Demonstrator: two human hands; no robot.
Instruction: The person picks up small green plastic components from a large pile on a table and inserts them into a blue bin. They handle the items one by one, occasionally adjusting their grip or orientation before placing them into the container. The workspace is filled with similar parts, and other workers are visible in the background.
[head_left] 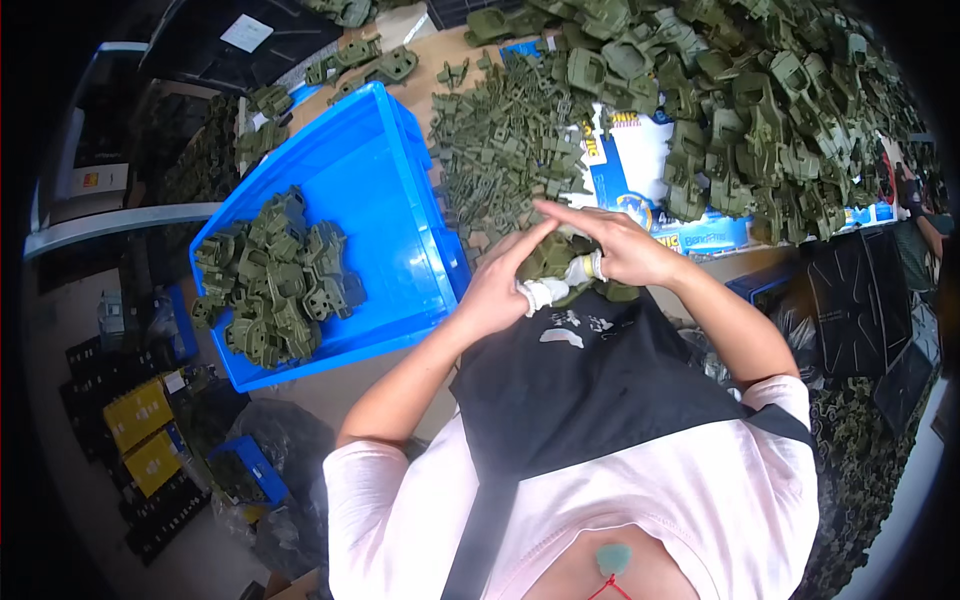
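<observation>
My left hand and my right hand meet in front of my black apron at the table's near edge. Between them they grip an olive-green moulded plastic part, which my fingers partly cover. White finger covers wrap some of my fingers, and both index fingers stretch forward over the part until their tips nearly meet. Just beyond my hands spreads a heap of small green plastic pieces. To the left, a blue plastic bin holds a pile of larger green parts.
Large green moulded parts are heaped at the far right, partly over a printed white-and-blue cardboard sheet. Black trays stand at the right. Yellow boxes and a small blue bin sit low at the left.
</observation>
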